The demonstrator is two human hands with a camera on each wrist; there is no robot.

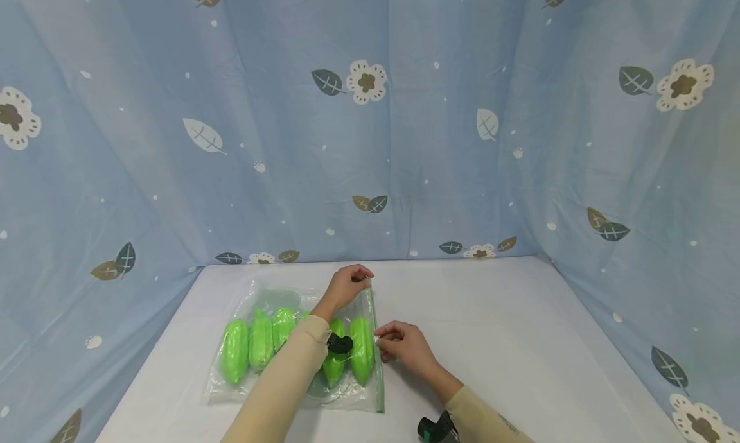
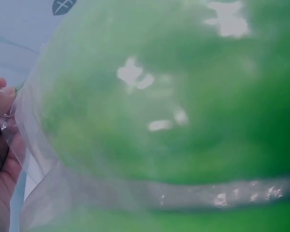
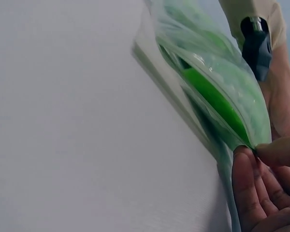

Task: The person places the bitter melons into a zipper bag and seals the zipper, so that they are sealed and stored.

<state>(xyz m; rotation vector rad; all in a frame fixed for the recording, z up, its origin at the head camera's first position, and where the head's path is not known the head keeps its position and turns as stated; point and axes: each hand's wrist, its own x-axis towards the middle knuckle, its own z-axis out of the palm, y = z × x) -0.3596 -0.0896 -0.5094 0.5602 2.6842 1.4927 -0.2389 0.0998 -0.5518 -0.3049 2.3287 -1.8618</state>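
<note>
A clear plastic bag [image 1: 300,347] lies flat on the white bench [image 1: 520,340], left of middle, with a row of bright green toy vegetables [image 1: 263,343] inside it; its mouth, edged by a green zip strip [image 1: 374,347], faces the person's right. The bag looks thin, limp and slick, so it probably folds and slides under any push; the green pieces inside look like light moulded plastic, smooth and stiff, and likely to roll toward whichever end dips; the zip strip is the one firmer part, and I judge it the sensible place to take hold, since the film itself gives little to pinch.

The left hand [image 1: 347,286] reaches across the bag and pinches the far end of the strip between thumb and fingertips, its grip closed tight on that edge; the left wrist view shows only fingers [image 2: 0,104] against clear film and a green blur, so it adds little. The right hand [image 1: 405,347] pinches the same strip near its middle, fingers curled, the thumb and fingertips [image 3: 249,179] clamped on the edge where the bag lifts slightly off the bench; a black wrist camera [image 1: 435,429] sits on the tan sleeve [image 1: 485,420].
</note>
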